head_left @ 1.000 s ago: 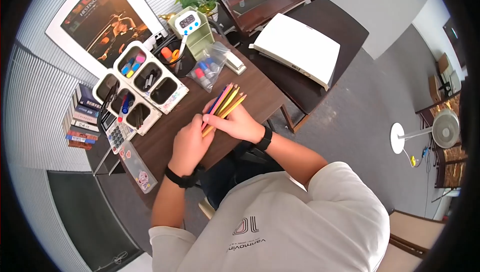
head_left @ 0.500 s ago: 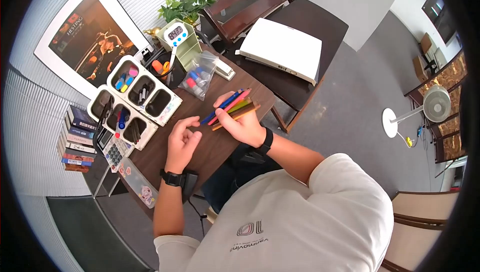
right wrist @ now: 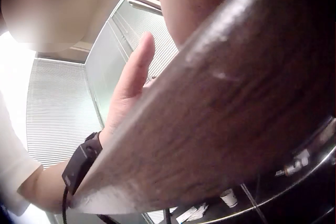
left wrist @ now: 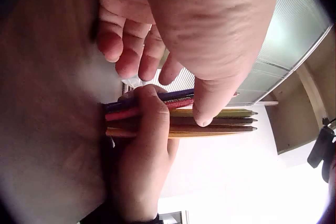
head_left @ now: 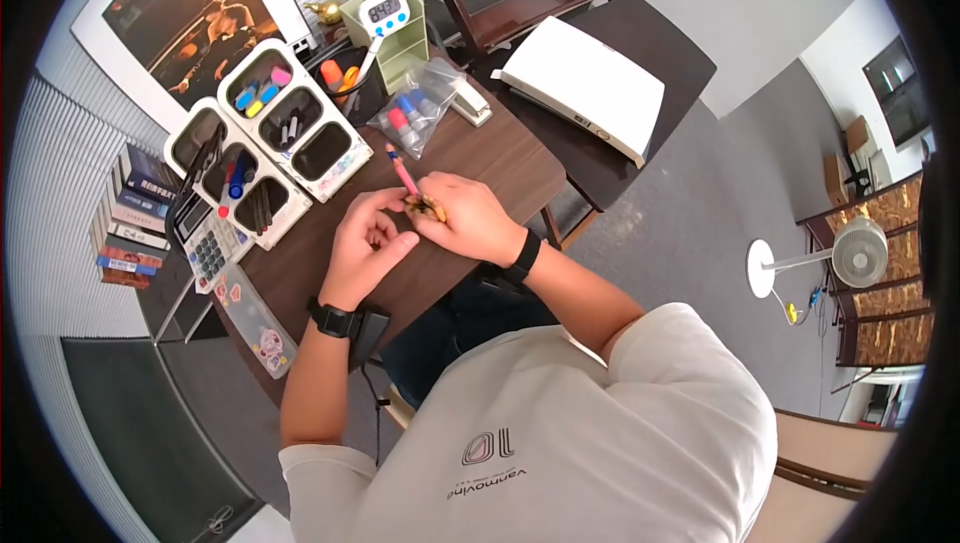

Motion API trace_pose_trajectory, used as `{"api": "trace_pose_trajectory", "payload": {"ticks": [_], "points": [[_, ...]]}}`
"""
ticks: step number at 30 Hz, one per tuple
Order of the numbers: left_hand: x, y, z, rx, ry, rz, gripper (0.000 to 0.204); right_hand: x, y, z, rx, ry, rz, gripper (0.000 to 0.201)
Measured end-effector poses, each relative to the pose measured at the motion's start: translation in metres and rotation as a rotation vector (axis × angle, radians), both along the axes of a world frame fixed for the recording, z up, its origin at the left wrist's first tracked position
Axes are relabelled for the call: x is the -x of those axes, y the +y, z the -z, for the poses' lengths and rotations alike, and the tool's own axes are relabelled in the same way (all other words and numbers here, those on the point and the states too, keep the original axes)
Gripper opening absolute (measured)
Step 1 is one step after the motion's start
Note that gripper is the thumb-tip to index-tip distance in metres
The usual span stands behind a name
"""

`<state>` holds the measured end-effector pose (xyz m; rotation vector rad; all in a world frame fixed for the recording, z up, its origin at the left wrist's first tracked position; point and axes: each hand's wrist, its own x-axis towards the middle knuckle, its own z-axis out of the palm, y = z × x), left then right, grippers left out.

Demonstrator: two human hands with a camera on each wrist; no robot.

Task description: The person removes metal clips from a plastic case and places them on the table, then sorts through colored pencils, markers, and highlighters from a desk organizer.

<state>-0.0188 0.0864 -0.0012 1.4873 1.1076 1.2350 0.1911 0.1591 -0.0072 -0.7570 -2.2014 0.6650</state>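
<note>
A bundle of coloured pencils sits in my right hand (head_left: 465, 218), its thumb lying across them. A pink pencil (head_left: 404, 173) sticks out beyond the hand in the head view. In the left wrist view the yellow, brown and orange pencils (left wrist: 223, 128) extend past the fingers, beside blue and red ones. My left hand (head_left: 362, 251) is close on the left, fingers loosely bent and thumb apart, holding nothing. Its fingertips are right by the bundle, and its thumb overlaps the pencil ends in the left wrist view. Both hands are over the brown desk (head_left: 510, 153).
A white organizer (head_left: 318, 181) with pens and markers stands behind my left hand. Beyond the hands lie a plastic bag of bottles (head_left: 415, 113) and a stapler (head_left: 470, 103). A calculator (head_left: 212, 255) and a stickered clear case (head_left: 255, 321) line the left edge.
Both hands held the pencils together at first. The left hand then let go and opened. The right hand has turned the bundle from slanting sideways to more upright, and the hands are close together again.
</note>
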Motion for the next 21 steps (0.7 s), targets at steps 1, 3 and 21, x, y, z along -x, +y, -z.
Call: {"api": "trace_pose_trajectory", "payload": {"ticks": [1, 3, 21], "points": [[-0.002, -0.001, -0.002, -0.01, 0.02, -0.009, 0.056, -0.001, 0.003, 0.001, -0.055, -0.004, -0.027, 0.025], [-0.001, -0.001, -0.001, -0.009, 0.021, -0.012, 0.056, 0.001, 0.009, 0.002, -0.129, 0.094, -0.064, 0.029], [-0.002, -0.002, -0.003, 0.12, 0.046, -0.034, 0.038, -0.034, 0.028, 0.0, 1.315, 1.269, -0.288, 0.044]]}}
